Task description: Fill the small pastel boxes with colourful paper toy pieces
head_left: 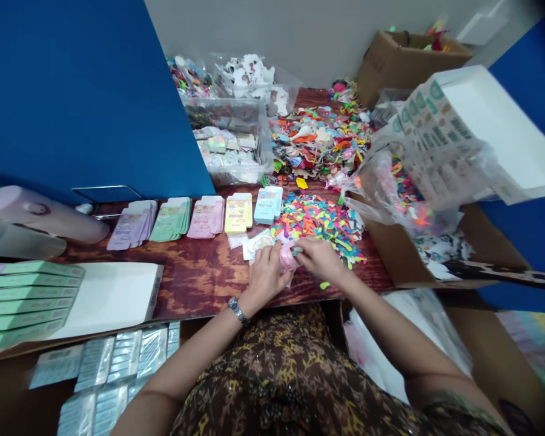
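Between my hands is a small pink packet, close to the table's front edge. My left hand is closed on its left side, a metal watch on the wrist. With fingers pinched together, my right hand is at the packet's upper right edge; whether a small piece is between those fingertips is hidden. Just beyond my left hand lie pale printed cards. A heap of small bright plastic pieces spreads behind and right of the packet.
Along the table stand stacks of purple, green, pink, yellow and blue cards. Clear bins and mixed trinkets lie behind. An open carton is right; boxes are left.
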